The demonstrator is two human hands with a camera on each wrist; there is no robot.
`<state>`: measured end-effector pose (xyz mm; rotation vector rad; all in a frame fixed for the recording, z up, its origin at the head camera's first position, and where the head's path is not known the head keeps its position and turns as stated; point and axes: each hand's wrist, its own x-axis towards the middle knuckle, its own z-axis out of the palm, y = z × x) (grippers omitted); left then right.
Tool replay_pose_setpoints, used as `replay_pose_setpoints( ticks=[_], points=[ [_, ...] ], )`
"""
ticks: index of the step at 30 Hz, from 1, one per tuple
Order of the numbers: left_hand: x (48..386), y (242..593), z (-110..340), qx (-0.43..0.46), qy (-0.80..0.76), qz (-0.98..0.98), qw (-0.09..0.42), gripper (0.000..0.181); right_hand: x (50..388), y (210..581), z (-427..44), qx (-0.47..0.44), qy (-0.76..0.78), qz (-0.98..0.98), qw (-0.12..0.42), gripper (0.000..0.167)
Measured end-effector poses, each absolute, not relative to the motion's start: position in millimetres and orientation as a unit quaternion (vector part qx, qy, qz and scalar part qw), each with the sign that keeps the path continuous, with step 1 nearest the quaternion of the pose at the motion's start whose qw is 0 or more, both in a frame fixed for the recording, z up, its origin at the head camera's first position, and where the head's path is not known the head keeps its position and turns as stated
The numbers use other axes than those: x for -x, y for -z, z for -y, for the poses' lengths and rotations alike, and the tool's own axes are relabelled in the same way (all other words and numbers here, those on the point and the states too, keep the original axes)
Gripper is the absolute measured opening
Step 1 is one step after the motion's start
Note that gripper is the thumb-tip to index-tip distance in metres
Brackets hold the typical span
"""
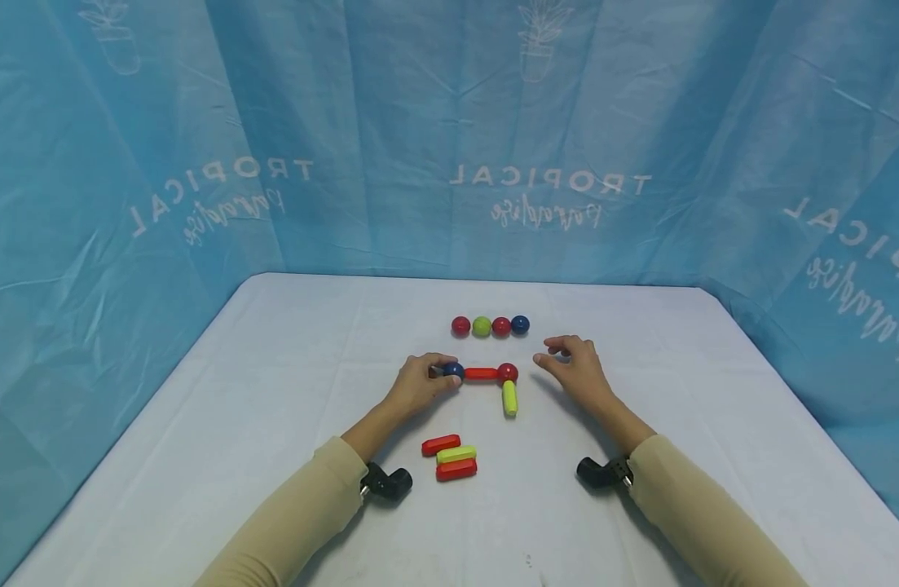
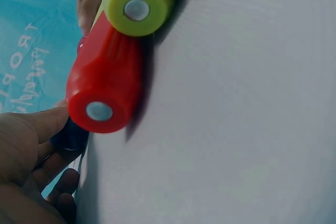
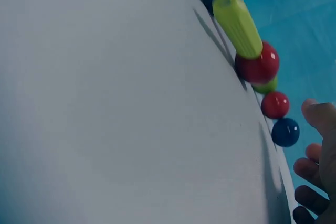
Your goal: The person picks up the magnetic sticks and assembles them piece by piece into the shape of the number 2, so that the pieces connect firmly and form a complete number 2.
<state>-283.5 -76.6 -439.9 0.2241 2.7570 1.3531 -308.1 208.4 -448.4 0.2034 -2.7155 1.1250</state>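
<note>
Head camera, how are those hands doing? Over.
Right hand empty. Left hand pinches blue ball; red stick links it to red ball, yellow stick branches off. Nothing visibly in the way.

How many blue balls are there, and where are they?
2. One blue ball is pinched in the left hand; the other blue ball is farther back, just right of a red ball.

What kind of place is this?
Probably a makeshift recording booth: printed blue sheeting hangs behind and beside a white table, and a black device sits at each wrist.
</note>
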Motion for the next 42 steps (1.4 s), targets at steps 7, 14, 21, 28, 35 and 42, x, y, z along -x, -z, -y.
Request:
replay_pose_setpoints(
  ticks=[7, 14, 21, 28, 35, 42],
  points=[
    [283.6, 439.8, 76.4, -0.074, -0.443, -0.893, 0.033, 0.038, 344.9, 447.1, -201.3, -0.039, -0.372, 0.925, 0.068, 0.056],
    [284.0, 441.4, 76.8, -0.068, -0.443, -0.894, 0.034, 0.038, 368.1, 449.8, -191.3, -0.041, -0.351, 0.933, 0.064, 0.059],
    [284.5, 443.1, 78.7, -0.072, -0.440, -0.895, 0.027, 0.037, 375.2, 450.1, -183.5, -0.030, -0.343, 0.937, 0.059, 0.058],
    [285.3, 443.2, 77.5, -0.075, -0.442, -0.893, 0.029, 0.038, 375.3, 447.6, -178.8, -0.004, -0.342, 0.938, 0.049, 0.053],
    [284.8, 441.9, 76.6, -0.074, -0.443, -0.893, 0.029, 0.037, 375.8, 451.3, -179.5, 0.008, -0.340, 0.939, 0.053, 0.048],
    [284.6, 440.9, 77.9, -0.074, -0.442, -0.894, 0.030, 0.038, 360.2, 453.4, -195.0, -0.016, -0.326, 0.943, 0.068, 0.048]
  ],
)
